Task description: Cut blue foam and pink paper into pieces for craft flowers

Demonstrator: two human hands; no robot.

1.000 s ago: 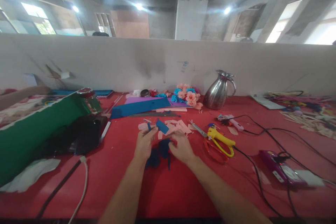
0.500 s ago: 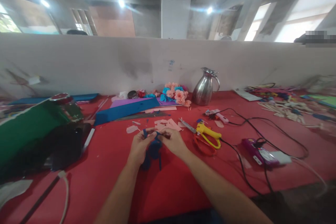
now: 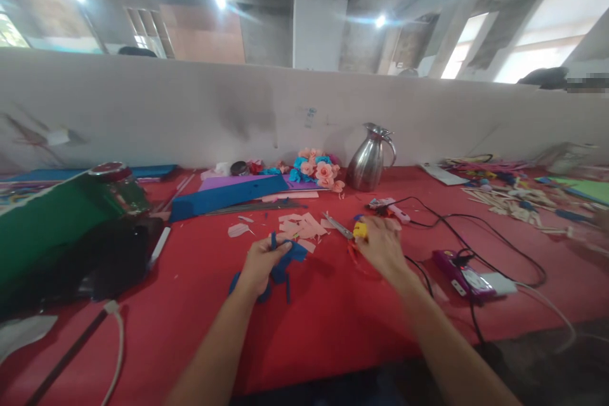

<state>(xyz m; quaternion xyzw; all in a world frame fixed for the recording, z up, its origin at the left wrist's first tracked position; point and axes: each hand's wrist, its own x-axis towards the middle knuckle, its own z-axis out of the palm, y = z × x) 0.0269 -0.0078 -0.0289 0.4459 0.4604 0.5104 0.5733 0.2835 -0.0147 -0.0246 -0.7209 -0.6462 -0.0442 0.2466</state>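
Observation:
My left hand (image 3: 261,265), fingers pinched, holds a piece of dark blue paper (image 3: 291,255) above the red table. Other blue paper pieces (image 3: 236,280) lie under and beside that hand. To the right, my right hand (image 3: 383,246) is closed over a yellow glue gun (image 3: 360,230) and hides most of it. Scissors (image 3: 339,226) with red handles lie just left of the glue gun. Pink paper scraps (image 3: 301,226) are scattered beyond my left hand.
A steel jug (image 3: 369,160) stands at the back beside pink and blue paper flowers (image 3: 320,168). Blue sheet paper (image 3: 228,198) lies left of them. Black cables run to a purple power box (image 3: 464,276) on the right. A green board (image 3: 52,228) leans at the left.
My right hand has left the blue paper and moved right onto the glue gun. My left hand keeps the paper, which now shows more openly.

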